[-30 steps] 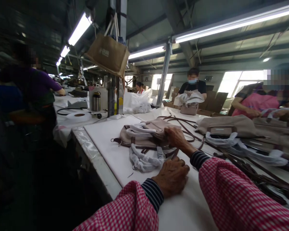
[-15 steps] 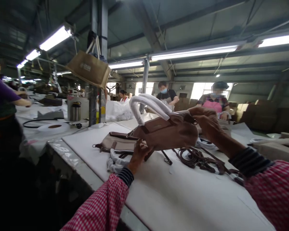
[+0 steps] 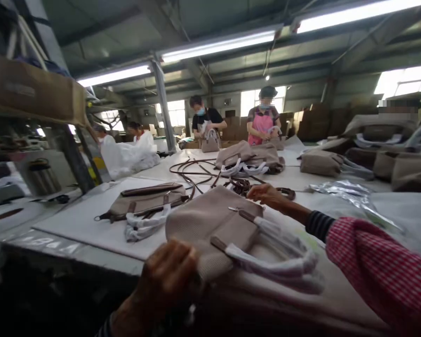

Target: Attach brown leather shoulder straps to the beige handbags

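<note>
A taupe handbag (image 3: 196,220) with brown trim lies tilted across the table in front of me, its two handles (image 3: 266,262) wrapped in white padding and pointing right. My left hand (image 3: 170,269), somewhat blurred, is curled at the bag's near left edge; its fingertips are hidden. At the far upper corner, my right hand (image 3: 272,199) has its fingers closed on the bag's edge. A second taupe bag (image 3: 150,196), its handles also wrapped, rests flat to the left. Brown straps (image 3: 238,186) lie coiled just beyond the right hand.
More bags (image 3: 250,157) are piled farther back, with others (image 3: 323,163) at the right beside crinkled clear plastic (image 3: 351,199). A post with a hanging brown tote (image 3: 35,89) stands left. Co-workers (image 3: 263,119) stand across the white table (image 3: 91,215).
My view has swung right. The handbag, raised between both hands before, is now lower and turned, with its handles toward the right. My left hand has come nearer to me.
</note>
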Available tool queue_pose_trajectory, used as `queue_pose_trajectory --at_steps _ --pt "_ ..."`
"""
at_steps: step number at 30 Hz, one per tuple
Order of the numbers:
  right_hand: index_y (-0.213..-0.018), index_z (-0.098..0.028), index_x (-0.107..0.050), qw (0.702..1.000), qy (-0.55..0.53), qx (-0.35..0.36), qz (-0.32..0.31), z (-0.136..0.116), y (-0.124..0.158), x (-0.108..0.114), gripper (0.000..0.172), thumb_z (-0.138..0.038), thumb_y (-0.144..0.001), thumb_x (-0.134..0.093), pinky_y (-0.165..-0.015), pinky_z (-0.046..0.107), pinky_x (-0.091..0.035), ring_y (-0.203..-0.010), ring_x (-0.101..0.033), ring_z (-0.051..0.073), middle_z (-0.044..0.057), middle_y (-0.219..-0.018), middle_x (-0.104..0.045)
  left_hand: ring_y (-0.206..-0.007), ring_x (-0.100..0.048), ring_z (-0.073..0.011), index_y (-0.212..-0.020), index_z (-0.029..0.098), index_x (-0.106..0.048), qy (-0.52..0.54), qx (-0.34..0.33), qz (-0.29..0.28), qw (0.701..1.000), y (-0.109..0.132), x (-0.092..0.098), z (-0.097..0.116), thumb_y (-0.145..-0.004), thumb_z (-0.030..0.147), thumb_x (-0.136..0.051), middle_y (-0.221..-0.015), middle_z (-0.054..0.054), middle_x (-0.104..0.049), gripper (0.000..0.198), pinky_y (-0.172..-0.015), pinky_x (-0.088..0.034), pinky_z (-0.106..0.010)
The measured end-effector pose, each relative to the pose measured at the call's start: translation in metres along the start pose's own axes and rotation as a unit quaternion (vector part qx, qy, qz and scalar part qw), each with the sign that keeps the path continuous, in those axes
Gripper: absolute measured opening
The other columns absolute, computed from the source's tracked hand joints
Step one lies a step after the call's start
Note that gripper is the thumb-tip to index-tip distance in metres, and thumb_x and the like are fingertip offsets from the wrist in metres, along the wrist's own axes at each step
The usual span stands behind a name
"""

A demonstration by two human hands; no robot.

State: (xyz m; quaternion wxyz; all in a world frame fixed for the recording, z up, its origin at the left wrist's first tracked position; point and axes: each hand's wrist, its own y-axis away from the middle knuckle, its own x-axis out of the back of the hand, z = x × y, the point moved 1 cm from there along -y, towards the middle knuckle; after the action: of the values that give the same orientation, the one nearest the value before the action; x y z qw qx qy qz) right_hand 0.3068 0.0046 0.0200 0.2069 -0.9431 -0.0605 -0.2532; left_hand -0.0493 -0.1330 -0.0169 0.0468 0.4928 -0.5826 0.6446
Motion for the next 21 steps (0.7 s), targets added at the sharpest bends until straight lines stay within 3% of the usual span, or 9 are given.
queue_pose_trajectory --at_steps 2,4,7,10,12,14,16,17,21 --pt "-0.079 -0.014 -0.078 0.999 0.003 -0.025 -0.020 0.016 0.005 -0.021 0.020 -0.027 -0.070 -0.066 -0.060 0.027 -0.042 -0.068 -0.058 0.018 0.006 -0.074 -0.071 -0.077 -0.056 -0.0214 -0.117 0.019 -0.059 -0.008 -0.080 -0.130 0.988 -0.001 -0.002 0.033 -0.092 0.005 -0.053 -0.092 -0.004 -0.065 0.029 -0.071 -0.043 -0.038" --pt "-0.088 -0.015 -0.080 0.999 0.005 -0.035 -0.027 0.023 0.005 -0.034 0.024 -0.026 -0.073 -0.066 -0.065 0.027 -0.043 -0.074 -0.060 0.018 0.005 -0.080 -0.072 -0.072 -0.055 -0.0204 -0.108 0.020 -0.058 0.027 -0.067 -0.220 0.973 -0.012 -0.004 0.051 -0.089 0.005 -0.058 -0.088 -0.002 -0.064 0.024 -0.065 -0.039 -0.036" --pt "-0.098 -0.014 -0.080 0.999 0.006 -0.035 -0.028 0.021 0.000 -0.032 0.029 -0.027 -0.079 -0.063 -0.072 0.028 -0.045 -0.083 -0.063 0.019 0.005 -0.089 -0.075 -0.073 -0.059 -0.0184 -0.098 0.022 -0.056 0.146 0.025 -0.333 0.931 -0.041 0.000 0.052 -0.084 0.022 -0.073 -0.089 0.001 -0.066 0.022 -0.064 -0.038 -0.032" --pt "-0.093 -0.014 -0.079 0.999 0.019 -0.014 -0.023 0.009 0.001 -0.014 0.025 -0.030 -0.079 -0.067 -0.081 0.030 -0.048 -0.092 -0.065 0.022 0.008 -0.097 -0.077 -0.088 -0.064 -0.0187 -0.110 0.027 -0.061 0.259 0.031 -0.422 0.868 -0.076 0.013 0.038 -0.077 0.048 -0.084 -0.102 0.003 -0.067 0.045 -0.074 -0.044 -0.028" --pt "-0.093 -0.014 -0.079 0.997 0.047 0.014 -0.054 -0.002 0.008 -0.001 0.025 -0.033 -0.080 -0.070 -0.082 0.031 -0.048 -0.092 -0.066 0.023 0.009 -0.099 -0.076 -0.097 -0.064 -0.0203 -0.113 0.030 -0.064 0.277 0.014 -0.423 0.863 -0.099 0.016 0.024 -0.082 0.052 -0.080 -0.106 0.002 -0.068 0.041 -0.085 -0.046 -0.029" --pt "-0.097 -0.016 -0.078 0.988 0.095 0.041 -0.115 -0.013 0.021 0.008 0.026 -0.036 -0.085 -0.068 -0.079 0.030 -0.048 -0.090 -0.066 0.022 0.009 -0.100 -0.075 -0.112 -0.060 -0.0250 -0.113 0.032 -0.067 0.216 0.006 -0.367 0.905 -0.116 0.006 0.005 -0.090 0.048 -0.073 -0.114 -0.002 -0.068 0.030 -0.100 -0.044 -0.036" --pt "-0.101 -0.018 -0.077 0.970 0.166 0.065 -0.163 -0.022 0.038 0.015 0.025 -0.036 -0.090 -0.065 -0.079 0.030 -0.047 -0.089 -0.065 0.021 0.008 -0.103 -0.074 -0.126 -0.051 -0.0321 -0.114 0.031 -0.068 0.117 0.009 -0.301 0.946 -0.124 -0.017 -0.017 -0.090 0.047 -0.073 -0.126 -0.006 -0.065 0.030 -0.110 -0.037 -0.046" --pt "-0.103 -0.019 -0.077 0.960 0.206 0.076 -0.172 -0.025 0.048 0.017 0.024 -0.034 -0.091 -0.063 -0.080 0.030 -0.046 -0.091 -0.065 0.021 0.008 -0.105 -0.073 -0.132 -0.047 -0.0343 -0.117 0.030 -0.068 0.085 0.023 -0.293 0.952 -0.124 -0.032 -0.027 -0.090 0.047 -0.072 -0.133 -0.007 -0.063 0.032 -0.112 -0.035 -0.050" --pt "-0.119 -0.024 -0.073 0.931 0.319 0.046 -0.170 -0.030 0.086 0.026 0.031 -0.030 -0.089 -0.065 -0.074 0.030 -0.043 -0.086 -0.065 0.023 0.009 -0.106 -0.074 -0.139 -0.044 -0.0317 -0.136 0.032 -0.058 0.072 0.088 -0.312 0.943 -0.109 -0.082 -0.054 -0.101 0.048 -0.054 -0.145 -0.007 -0.057 0.038 -0.109 -0.040 -0.050"
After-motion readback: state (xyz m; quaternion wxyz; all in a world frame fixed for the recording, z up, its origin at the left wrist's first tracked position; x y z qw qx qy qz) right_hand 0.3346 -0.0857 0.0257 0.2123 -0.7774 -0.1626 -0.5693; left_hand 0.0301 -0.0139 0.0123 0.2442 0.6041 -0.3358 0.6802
